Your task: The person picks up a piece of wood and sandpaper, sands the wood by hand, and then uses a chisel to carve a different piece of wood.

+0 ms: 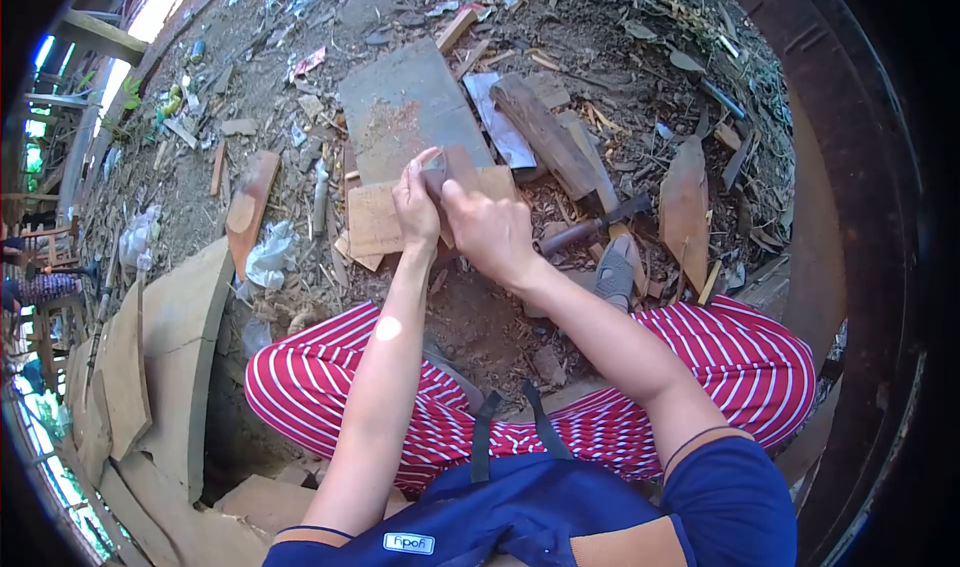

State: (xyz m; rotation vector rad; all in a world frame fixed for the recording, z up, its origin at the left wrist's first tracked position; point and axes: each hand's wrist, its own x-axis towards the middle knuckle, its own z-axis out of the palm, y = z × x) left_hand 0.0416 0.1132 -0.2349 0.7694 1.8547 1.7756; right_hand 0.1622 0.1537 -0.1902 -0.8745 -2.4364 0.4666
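Two-handed hold on a small wooden piece (462, 170), stood upright on a pale flat board (372, 225) that lies on the ground ahead of the striped trousers (330, 367). Wrapped close against its left edge with the left hand (415, 205), thumb raised; covered from the right with the right hand (490, 229), fingers curled shut over it, no gap to be seen. Impossible to tell whether anything else sits between the palms. Likely trouble: slipping of the piece on the dusty board, given so narrow a footing; pinched or scraped fingertips, given how tightly packed around the wood; rocking of the board on the chips beneath. Worth minding too the hammer-like tool (598, 230) just beside the right wrist, near a sandalled foot (615, 267).
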